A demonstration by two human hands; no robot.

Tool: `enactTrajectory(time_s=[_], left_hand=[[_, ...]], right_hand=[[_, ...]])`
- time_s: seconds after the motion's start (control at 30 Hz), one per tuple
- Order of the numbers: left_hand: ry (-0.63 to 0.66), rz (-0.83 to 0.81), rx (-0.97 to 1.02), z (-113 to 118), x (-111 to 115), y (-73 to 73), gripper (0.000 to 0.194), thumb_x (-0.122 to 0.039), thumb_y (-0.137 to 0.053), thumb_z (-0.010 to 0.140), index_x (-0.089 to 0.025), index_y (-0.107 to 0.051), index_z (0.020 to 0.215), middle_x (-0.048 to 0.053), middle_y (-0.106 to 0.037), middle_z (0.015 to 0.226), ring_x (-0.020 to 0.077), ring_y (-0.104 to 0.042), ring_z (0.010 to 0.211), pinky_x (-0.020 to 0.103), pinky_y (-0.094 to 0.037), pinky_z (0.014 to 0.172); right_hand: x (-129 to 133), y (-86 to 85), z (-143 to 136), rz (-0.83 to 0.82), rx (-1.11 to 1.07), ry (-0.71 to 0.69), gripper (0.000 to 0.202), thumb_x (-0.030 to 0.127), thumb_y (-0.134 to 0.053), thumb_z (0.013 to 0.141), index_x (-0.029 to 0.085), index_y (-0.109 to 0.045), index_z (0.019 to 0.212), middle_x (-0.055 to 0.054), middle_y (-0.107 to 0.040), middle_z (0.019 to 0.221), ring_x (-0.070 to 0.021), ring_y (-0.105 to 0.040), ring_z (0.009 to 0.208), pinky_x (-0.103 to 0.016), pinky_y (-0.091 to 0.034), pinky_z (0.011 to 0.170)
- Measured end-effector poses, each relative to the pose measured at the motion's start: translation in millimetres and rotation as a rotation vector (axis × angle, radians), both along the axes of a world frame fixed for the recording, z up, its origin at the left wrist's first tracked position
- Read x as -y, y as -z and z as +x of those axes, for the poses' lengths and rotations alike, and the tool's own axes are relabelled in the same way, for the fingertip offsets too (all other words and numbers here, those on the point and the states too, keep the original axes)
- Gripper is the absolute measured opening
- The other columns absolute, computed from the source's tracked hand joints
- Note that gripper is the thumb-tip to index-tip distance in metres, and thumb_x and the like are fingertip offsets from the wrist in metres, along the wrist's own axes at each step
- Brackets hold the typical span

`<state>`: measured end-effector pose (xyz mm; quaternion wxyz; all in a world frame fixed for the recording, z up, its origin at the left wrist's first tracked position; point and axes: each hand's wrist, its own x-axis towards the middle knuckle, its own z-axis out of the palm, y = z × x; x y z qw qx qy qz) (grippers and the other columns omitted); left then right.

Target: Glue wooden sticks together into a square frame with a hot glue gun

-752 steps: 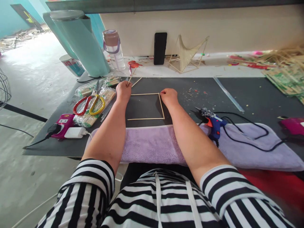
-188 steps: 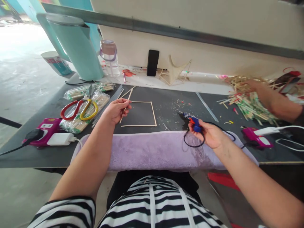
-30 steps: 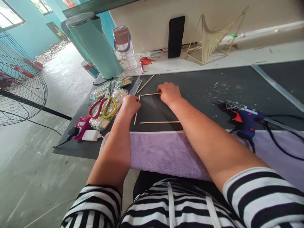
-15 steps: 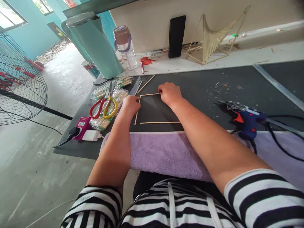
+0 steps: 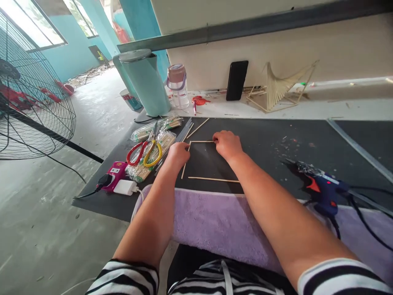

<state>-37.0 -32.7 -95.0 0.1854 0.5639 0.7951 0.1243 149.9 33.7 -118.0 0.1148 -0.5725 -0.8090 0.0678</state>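
Note:
On the dark board (image 5: 264,135), my left hand (image 5: 179,154) is closed at a short upright stick (image 5: 184,166), its fingertips pinching near the upper part. My right hand (image 5: 226,143) pinches the right end of the top stick (image 5: 202,141), whose left end meets the short stick at a corner. Closer to me lies a separate stick (image 5: 211,179), its right end hidden by my right forearm. Another loose stick (image 5: 198,128) slants behind the corner. A blue glue gun (image 5: 325,192) rests at the right, its nozzle pointing left.
Scissors (image 5: 150,153) lie on bagged sticks (image 5: 138,174) at left, near a pink power strip (image 5: 115,176). Behind stand a teal kettle (image 5: 147,84), a bottle (image 5: 179,90), a black phone (image 5: 237,80) and a stick model (image 5: 276,92). A purple towel (image 5: 215,221) covers the near edge.
The camera view has tilted up, so everything appears lower. Both hands keep their holds, and the top stick's left end now appears to meet the short stick more closely.

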Motion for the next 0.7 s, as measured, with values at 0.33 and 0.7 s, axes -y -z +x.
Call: enactTrajectory(time_s=[0.33,0.7], left_hand=[[0.029,0.012,0.02,-2.1,1.3,2.2,0.045,-0.014,-0.059,0.084,-0.02,-0.073,0.126,0.006,-0.079,0.104,0.0183,-0.071,0.098,0.023,-0.053,0.091],[0.031,0.007,0.071,-2.9,5.6,4.3,0.045,-0.013,-0.055,0.086,-0.022,-0.073,0.126,0.005,-0.079,0.095,0.0186,-0.072,0.093,0.024,-0.053,0.09]], right_hand=[[4.9,-0.7,-1.8,0.018,0.007,-0.005,0.026,0.019,-0.048,0.094,0.025,-0.073,0.1,-0.009,-0.07,0.107,-0.0254,-0.06,0.105,-0.035,-0.043,0.076],[5.6,-1.6,-1.8,0.0,0.021,0.015,0.025,0.019,-0.05,0.093,0.025,-0.073,0.099,-0.006,-0.071,0.106,-0.024,-0.059,0.104,-0.033,-0.04,0.073]])
